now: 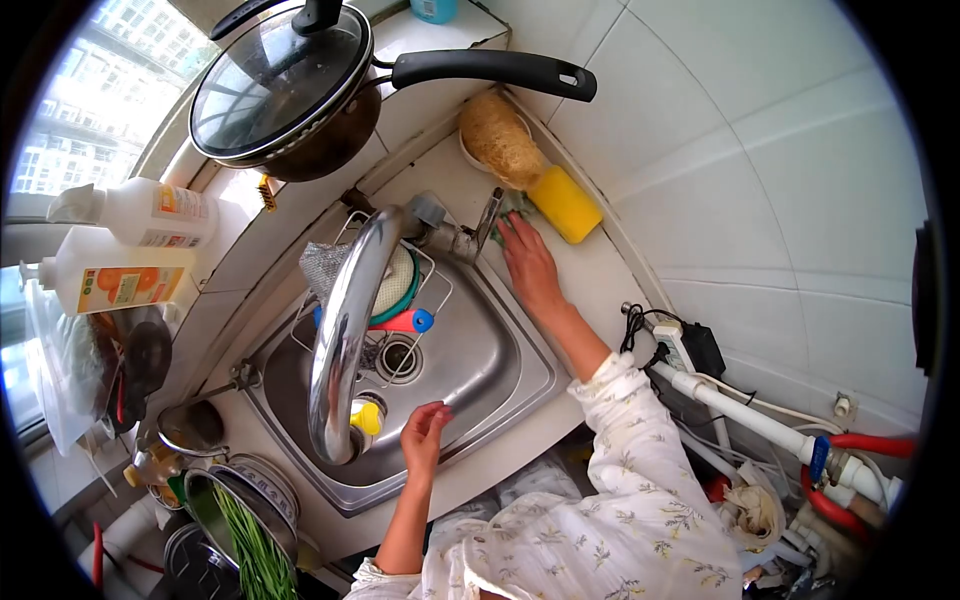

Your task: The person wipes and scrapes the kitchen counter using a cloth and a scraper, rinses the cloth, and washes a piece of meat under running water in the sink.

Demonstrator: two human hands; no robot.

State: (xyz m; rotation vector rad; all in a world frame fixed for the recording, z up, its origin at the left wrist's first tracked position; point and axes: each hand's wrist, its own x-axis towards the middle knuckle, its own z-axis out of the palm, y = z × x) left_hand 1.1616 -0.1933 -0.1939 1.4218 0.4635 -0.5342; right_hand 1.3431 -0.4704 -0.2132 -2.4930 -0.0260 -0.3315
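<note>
The right hand (533, 265) is stretched to a small greenish item (517, 204) beside the faucet lever (489, 213); the left hand (424, 434) is held over the sink (485, 362).

The hands are well apart. The right fingers are extended, not clamped; whether the greenish item, set on the counter (600, 268) between the lever and the yellow sponge (566, 204), is touched cannot be told. Nothing is seen held in the left hand, its fingers loosely bent. The step in hand is judged to be a reach; for a grasp, the right fingers would need to be curled around the item, with the lever left unbumped.
</note>
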